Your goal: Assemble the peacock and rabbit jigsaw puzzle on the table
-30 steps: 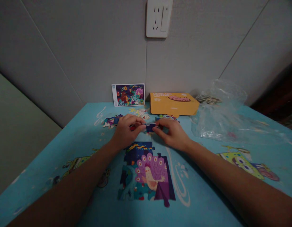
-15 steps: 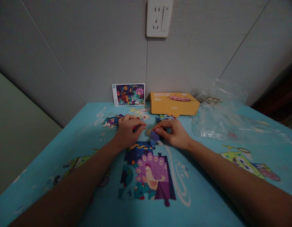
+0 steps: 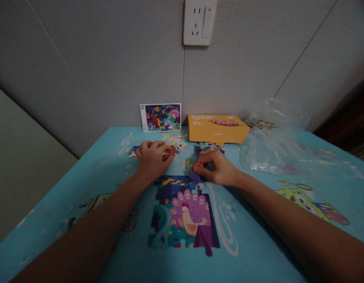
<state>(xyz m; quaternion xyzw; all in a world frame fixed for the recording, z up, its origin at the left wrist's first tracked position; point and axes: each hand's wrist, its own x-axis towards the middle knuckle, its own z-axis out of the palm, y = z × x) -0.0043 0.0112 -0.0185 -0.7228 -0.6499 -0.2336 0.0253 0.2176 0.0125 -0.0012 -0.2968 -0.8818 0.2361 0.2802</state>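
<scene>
Against the wall behind the blue table (image 3: 60, 196) stand a picture card (image 3: 160, 117) and a yellow box (image 3: 217, 129), with a clear plastic bag (image 3: 273, 153) beside the box. The left hand (image 3: 154, 161) covers loose puzzle pieces (image 3: 170, 151), its curled fingers hiding whether it grips any. The right hand's (image 3: 215, 168) fingers pinch a purple piece (image 3: 195, 179) against the top edge of the part-built peacock puzzle (image 3: 189, 214).

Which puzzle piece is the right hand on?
The dark violet piece under the fingertips of the right hand, at the top edge of the assembled peacock puzzle. The reddish piece is by the left hand instead.
</scene>
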